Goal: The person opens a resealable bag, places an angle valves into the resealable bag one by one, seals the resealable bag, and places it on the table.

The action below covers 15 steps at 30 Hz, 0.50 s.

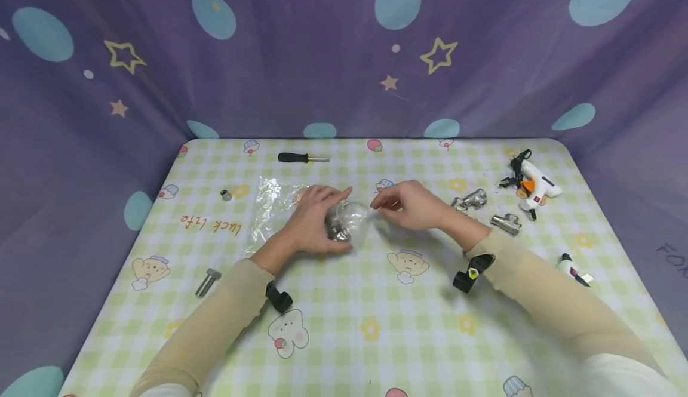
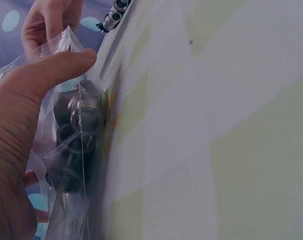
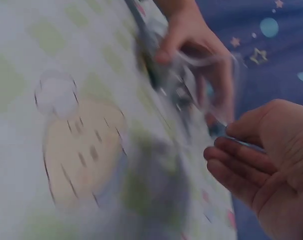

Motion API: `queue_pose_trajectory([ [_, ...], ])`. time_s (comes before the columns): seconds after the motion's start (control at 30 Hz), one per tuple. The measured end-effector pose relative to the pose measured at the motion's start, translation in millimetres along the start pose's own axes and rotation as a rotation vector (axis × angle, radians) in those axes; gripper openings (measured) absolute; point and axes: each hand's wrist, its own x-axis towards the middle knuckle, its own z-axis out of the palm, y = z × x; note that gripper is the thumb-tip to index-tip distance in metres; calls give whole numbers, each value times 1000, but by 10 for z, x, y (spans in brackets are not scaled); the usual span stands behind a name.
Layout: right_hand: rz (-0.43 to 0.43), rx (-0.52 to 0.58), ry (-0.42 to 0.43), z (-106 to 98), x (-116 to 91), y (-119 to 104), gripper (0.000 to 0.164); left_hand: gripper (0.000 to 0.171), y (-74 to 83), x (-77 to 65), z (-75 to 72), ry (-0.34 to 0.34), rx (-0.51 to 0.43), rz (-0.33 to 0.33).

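Note:
A clear plastic bag [image 1: 359,217] lies mid-table with several shiny metal pipe fittings [image 2: 79,132] inside. My left hand [image 1: 313,222] grips it from the left, thumb on the near side and fingers on the far side. In the left wrist view that thumb lies across the plastic above the fittings. My right hand [image 1: 411,207] pinches the bag's right edge between thumb and fingertips, as the right wrist view also shows. Left of the bundle, a flat stretch of clear plastic [image 1: 274,212] spreads partly under my left hand.
A screwdriver [image 1: 301,157] lies at the back. To the left are a small metal piece [image 1: 226,195] and a bolt [image 1: 208,282]. Loose metal fittings [image 1: 506,224], a white glue gun [image 1: 540,185] and a small white-and-black tool [image 1: 572,268] lie to the right.

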Motion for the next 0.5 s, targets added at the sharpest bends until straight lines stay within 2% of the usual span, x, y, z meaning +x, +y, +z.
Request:
queue_pose_trajectory([
  [0.17,80,-265,39,-339,-248,86,21,121,11,24,2,-27,0,-6],
  [0.3,176,-476,13,-485,-443,130,28,124,13,35,8,-41,0,-7],
  [0.4,259,-546,-36,-522,-540,182,32,127,11,25,5,-46,1,-15],
  [0.5,310,-568,-70,-530,-605,247,31,128,7,16,7,-57,0,-31],
])
